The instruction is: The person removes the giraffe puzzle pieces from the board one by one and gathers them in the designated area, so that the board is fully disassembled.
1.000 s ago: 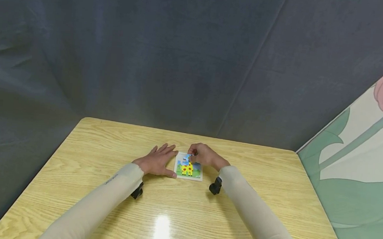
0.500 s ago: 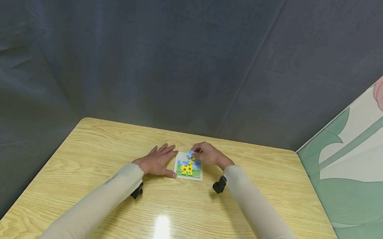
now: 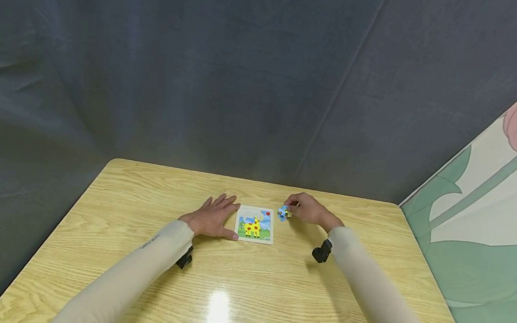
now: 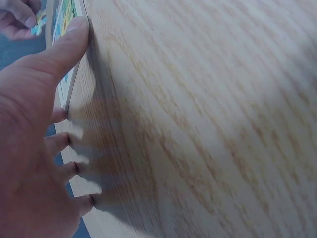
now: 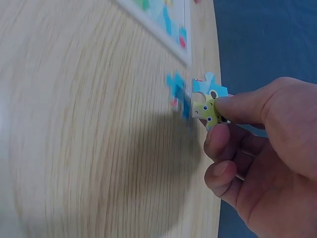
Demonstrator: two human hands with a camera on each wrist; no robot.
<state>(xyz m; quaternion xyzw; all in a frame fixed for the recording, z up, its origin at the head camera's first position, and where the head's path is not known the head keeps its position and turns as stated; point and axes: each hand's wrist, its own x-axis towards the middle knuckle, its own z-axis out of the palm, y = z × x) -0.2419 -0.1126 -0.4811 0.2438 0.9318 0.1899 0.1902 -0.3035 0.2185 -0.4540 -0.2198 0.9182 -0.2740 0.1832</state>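
Note:
A giraffe jigsaw puzzle (image 3: 260,231) in a white frame lies on the table; part of its upper area shows bare pale backing. My left hand (image 3: 212,220) is spread beside its left edge, thumb touching the frame, as the left wrist view also shows. To the right of the frame, my right hand (image 3: 309,211) pinches a puzzle piece (image 5: 210,106) with the giraffe's face between thumb and fingers. Just beside it in the right wrist view is a second, blurred blue puzzle piece (image 5: 181,94); whether it touches the table, I cannot tell.
The wooden table (image 3: 233,288) ends at a far edge just beyond the hands, with a dark grey curtain (image 3: 228,80) behind it. A panel with a flower print (image 3: 496,205) stands along the right side.
My right hand has lifted blue-and-yellow puzzle piecework off the upper part of the puzzle and moved right, past the frame's edge. The left hand has stayed in place.

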